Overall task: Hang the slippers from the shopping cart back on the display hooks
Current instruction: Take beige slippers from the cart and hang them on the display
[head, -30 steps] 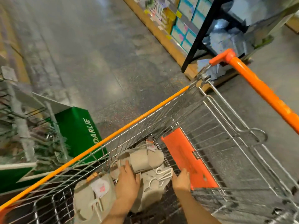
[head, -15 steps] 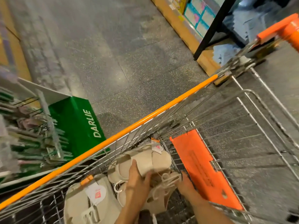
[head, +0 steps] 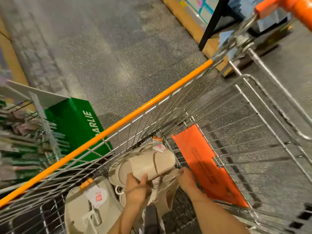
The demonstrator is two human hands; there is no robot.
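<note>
Several beige slippers lie in the wire shopping cart, which has an orange rim. My left hand grips one pair of beige slippers near the cart's middle, thumb over the strap, with a price tag at its far end. My right hand holds the right side of the slippers just below that pair, beside the orange flap. Another beige pair with a white tag lies lower left in the cart. The display hooks for slippers are not seen.
A green Darlie stand with a rack of hanging goods sits left of the cart. Grey speckled floor stretches ahead. A shelf with a black post stands at the upper right. The orange cart handle is top right.
My left hand has closed round the upper pair and raised it a little. My right hand moved in against the slippers. The view has tilted down and closer to the cart.
</note>
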